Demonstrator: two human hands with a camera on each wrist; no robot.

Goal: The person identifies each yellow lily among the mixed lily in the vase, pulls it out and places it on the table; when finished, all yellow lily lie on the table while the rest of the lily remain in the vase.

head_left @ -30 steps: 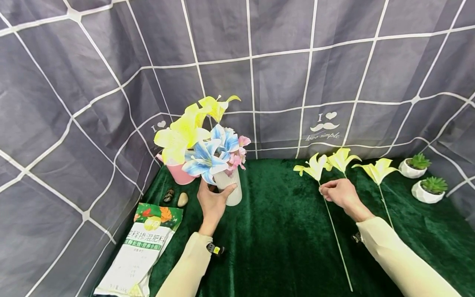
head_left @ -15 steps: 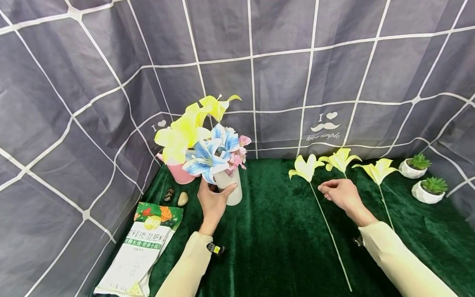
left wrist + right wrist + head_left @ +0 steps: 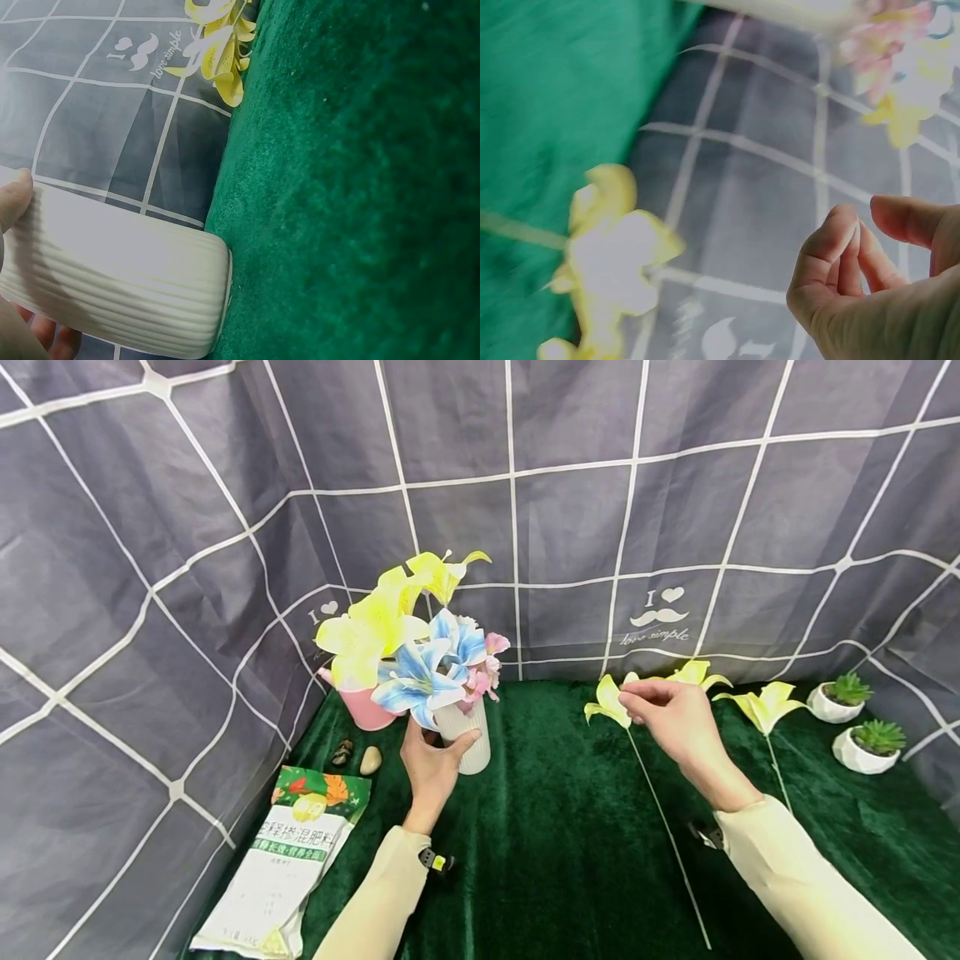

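Observation:
My left hand (image 3: 433, 764) grips a white ribbed vase (image 3: 472, 745) low on its side, thumb in front. Blue lilies (image 3: 422, 681), pink blossoms (image 3: 483, 672) and yellow lilies (image 3: 363, 635) fill its top. In the left wrist view the vase (image 3: 127, 277) stands with its base at the green cloth. My right hand (image 3: 678, 727) is over a yellow lily (image 3: 604, 703) on the cloth, hiding part of its bloom. The right wrist view shows thumb and bent forefinger of this hand (image 3: 877, 277) apart, nothing between them, and a blurred yellow lily (image 3: 611, 262) to the left.
Two more yellow lilies (image 3: 768, 706) lie at the right, beside two potted succulents (image 3: 866, 747). Behind the vase is a pink pot (image 3: 367, 710). Two stones (image 3: 371, 761) and a fertilizer bag (image 3: 281, 868) lie at the left. A grey checked curtain (image 3: 570, 527) hangs behind.
The right hand let go of the nearest yellow lily, whose bloom shifted slightly left. The hand has since risen and moved left over that bloom. The left hand stays on the vase.

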